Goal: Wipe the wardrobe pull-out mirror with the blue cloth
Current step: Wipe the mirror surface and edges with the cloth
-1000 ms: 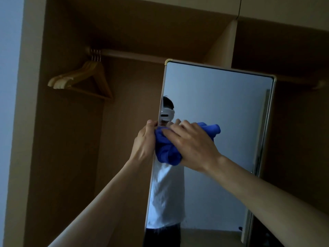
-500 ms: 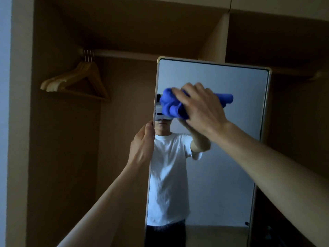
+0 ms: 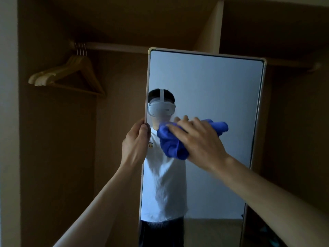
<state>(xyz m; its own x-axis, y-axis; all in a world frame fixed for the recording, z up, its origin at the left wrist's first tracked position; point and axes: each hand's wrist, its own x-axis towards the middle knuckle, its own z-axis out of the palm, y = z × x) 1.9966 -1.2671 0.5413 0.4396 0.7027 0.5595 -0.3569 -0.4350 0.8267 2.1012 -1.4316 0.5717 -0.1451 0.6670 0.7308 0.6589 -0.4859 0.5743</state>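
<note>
**Wiping the middle of the mirror**

I am wiping the mirror (image 3: 213,86) that is pulled out of the wardrobe. The cloth (image 3: 170,143) is blue and all bunched up. It sits on the glass, about halfway up and nearer the left side than the right.

To do this bit well, I think I should press flat and not too hard, so the mirror does not swing or slide. Long slow strokes from side to side would be best, each one a little lower than the last, so no strip is missed. Opening the cloth out flatter would help, because a bunched cloth only touches a small spot. The top and the right side look like they need a go too, but I cannot see any marks in this dim light.

My right hand (image 3: 199,139) reaches in from the right with the arm almost straight. Its fingers are spread and bent over the cloth, holding it against the glass. I cannot see the thumb.

My left hand (image 3: 137,141) reaches up from below. Its fingers curl round the left edge of the mirror and grip it.
</note>
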